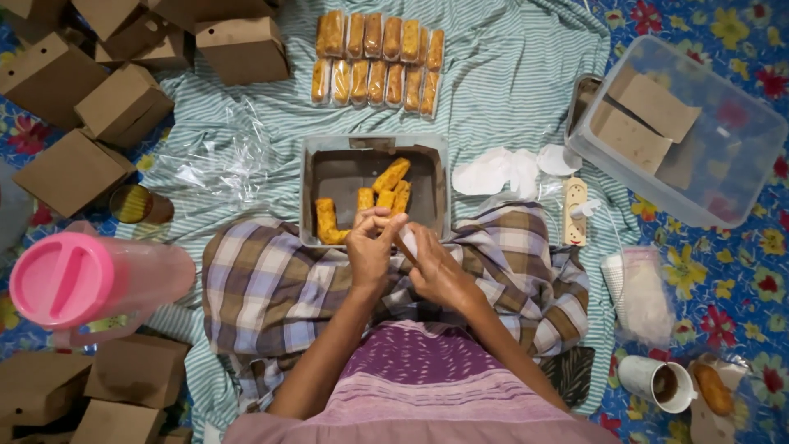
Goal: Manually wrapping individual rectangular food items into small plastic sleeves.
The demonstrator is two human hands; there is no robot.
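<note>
While both hands, left hand (371, 242) and right hand (436, 271), pinched one clear wrapper (408, 241) mid-frame, five fried rolls (380, 201) lay in the tray (316, 177) just above; twelve wrapped rolls (376, 59) lined the top, brown boxes (99, 99) upper left

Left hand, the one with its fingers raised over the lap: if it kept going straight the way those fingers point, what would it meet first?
Probably the metal tray: the left hand points away from the body, over the tray's near edge, toward the golden fried rolls lying inside. Height above the tray is unclear.
</note>
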